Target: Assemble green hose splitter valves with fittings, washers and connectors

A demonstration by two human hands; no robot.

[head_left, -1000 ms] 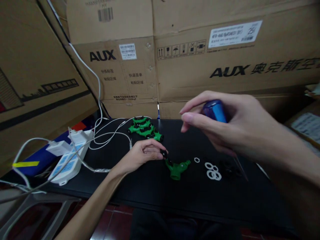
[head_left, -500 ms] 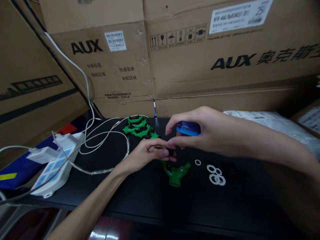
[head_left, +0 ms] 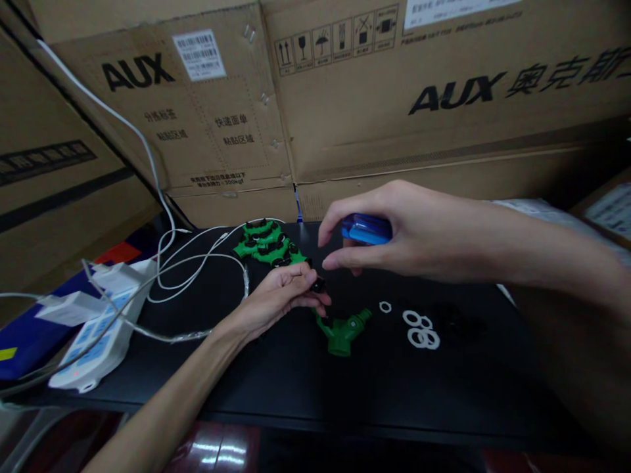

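Between the thumb and fingers of my left hand [head_left: 280, 292] is a small black part [head_left: 318, 285]; its exact kind I cannot make out. My right hand [head_left: 404, 226] curls around a blue plastic object [head_left: 367, 228], its far end hidden by the palm; thumb and index fingertip are apart, close to the left hand. Just below the left fingers a green Y-shaped hose connector [head_left: 342, 336] rests on the black table. Right of it lie a small white ring [head_left: 385, 307] and several larger white washers [head_left: 414, 318].
Several green connectors with black parts [head_left: 269, 244] are piled behind my left hand. Dim small black pieces [head_left: 456, 320] lie right of the washers. A white power strip [head_left: 103, 328] with cables [head_left: 172, 287] occupies the left. Cardboard boxes [head_left: 345, 131] wall off the back.
My right hand has drawn slightly apart from the left, and its thumb no longer meets the left fingers. The black part now shows more clearly. The whole view has shifted a little.
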